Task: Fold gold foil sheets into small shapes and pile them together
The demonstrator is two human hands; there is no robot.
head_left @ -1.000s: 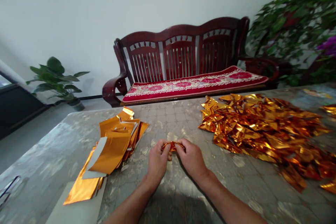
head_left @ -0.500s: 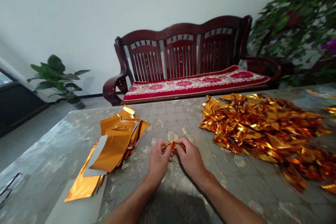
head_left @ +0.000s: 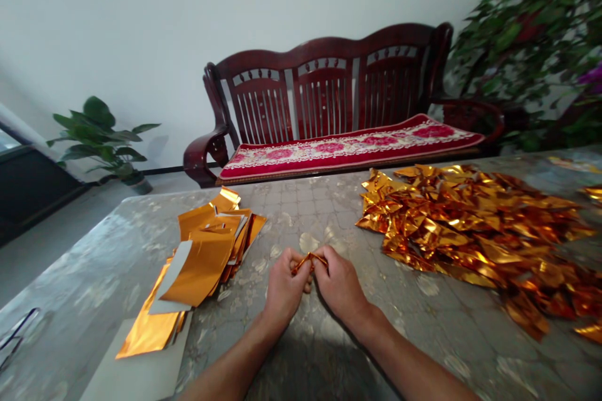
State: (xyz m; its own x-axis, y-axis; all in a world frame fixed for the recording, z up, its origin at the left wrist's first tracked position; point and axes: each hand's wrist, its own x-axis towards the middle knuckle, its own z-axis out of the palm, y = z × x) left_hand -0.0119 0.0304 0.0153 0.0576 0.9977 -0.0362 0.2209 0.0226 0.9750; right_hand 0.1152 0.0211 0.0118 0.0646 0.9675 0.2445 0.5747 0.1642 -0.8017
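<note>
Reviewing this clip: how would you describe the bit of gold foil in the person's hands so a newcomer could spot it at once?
Behind the mottled grey table stands a dark red wooden bench. On the table, between a stack of flat gold foil sheets and a heap of crumpled gold foil, the left hand and right hand pinch a small twisted piece of gold foil. It alone is held by both hands.

Dark wooden bench [head_left: 324,91], red floral cushion [head_left: 348,151], white wall [head_left: 117,31]

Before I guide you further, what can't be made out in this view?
Head view:
- Gold foil piece between the left hand and right hand: mostly hidden by fingers, shape unclear.
- Crumpled gold foil heap: cut off by the right edge.
- Stacked foil sheets: lower sheets hidden by upper ones.
</note>
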